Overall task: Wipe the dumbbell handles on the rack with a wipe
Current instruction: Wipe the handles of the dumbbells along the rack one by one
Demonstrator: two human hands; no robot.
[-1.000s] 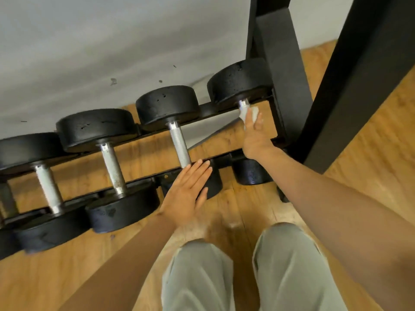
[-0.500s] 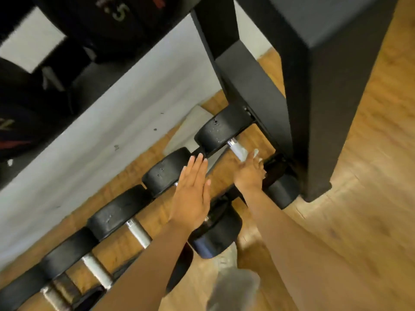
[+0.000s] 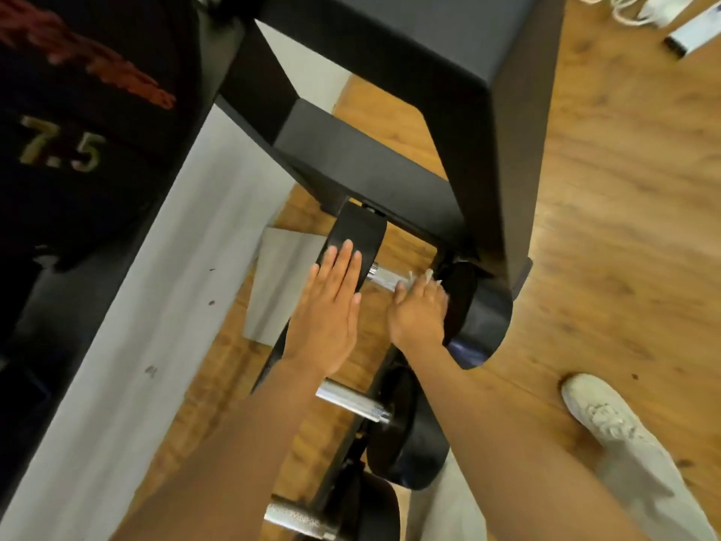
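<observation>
Since 0.5 s ago, view tilted steeper; right hand (image 3: 417, 312) slid along handle toward near weight head. Dumbbell handle (image 3: 384, 278): knurled bright metal cylinder at centre frame, between black round heads, on bottom tier of rack (image 3: 390, 165). Wipe (image 3: 423, 276): white, crumpled, protruding at hand's 12 o'clock. Right grip curled closed, pinching wipe against handle. Left hand (image 3: 329, 306) flat, fingers spread straight, palm down over far head (image 3: 357, 240) at 10 o'clock. Wood-plank floor (image 3: 624, 228).
</observation>
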